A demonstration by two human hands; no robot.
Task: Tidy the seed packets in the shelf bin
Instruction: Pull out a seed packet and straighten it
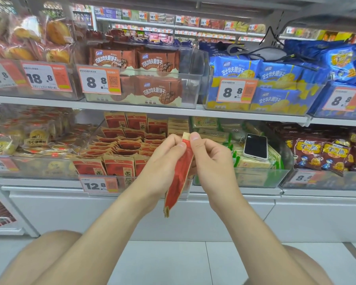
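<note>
Red seed packet (180, 173), pinched at its top by left hand (162, 161) and right hand (212, 159) at frame centre, hangs before the clear bin (86, 144), whose middle packets (130, 144) lie jumbled, so tidying looks unfinished.

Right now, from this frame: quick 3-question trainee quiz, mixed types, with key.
1. True or false: the left hand and the right hand both hold the red packet.
2. Fill in: the price tag on the seed bin reads ___.
3. The phone lies: A) in the seed bin; B) on the packets in the neighbouring bin; C) on the floor.
Key: 1 true; 2 12.8; 3 B.
</note>
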